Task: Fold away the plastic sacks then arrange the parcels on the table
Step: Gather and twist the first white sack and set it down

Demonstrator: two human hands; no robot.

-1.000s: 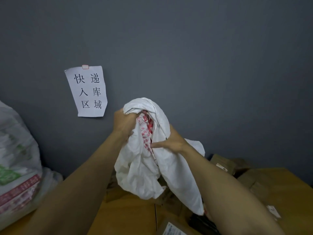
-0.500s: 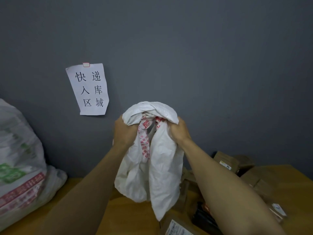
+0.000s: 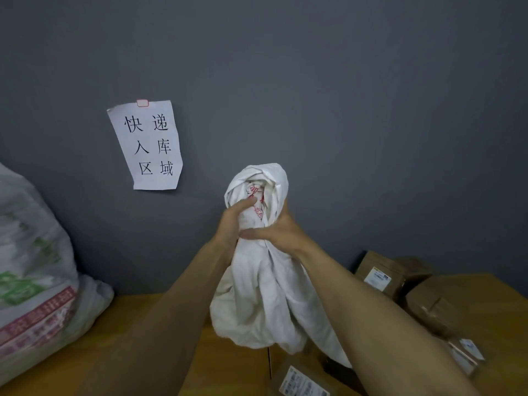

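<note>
Two hands grip one crumpled white sack (image 3: 263,295) at mid-frame, above the table (image 3: 148,324): the left hand (image 3: 234,221) curls round its bunched top, and the right hand (image 3: 281,232) clasps it just below. One bulging printed sack (image 3: 34,267) sits at the left edge, its contents hidden. Five brown parcels (image 3: 434,304) lie lower right. One paper sign (image 3: 148,144) hangs upper left.

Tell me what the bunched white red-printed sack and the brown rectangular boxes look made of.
The white red-printed sack: probably thin plastic, matte; it crumples into soft folds. The brown rectangular boxes: cardboard, dull finish, square edges, white stuck-on labels.
</note>
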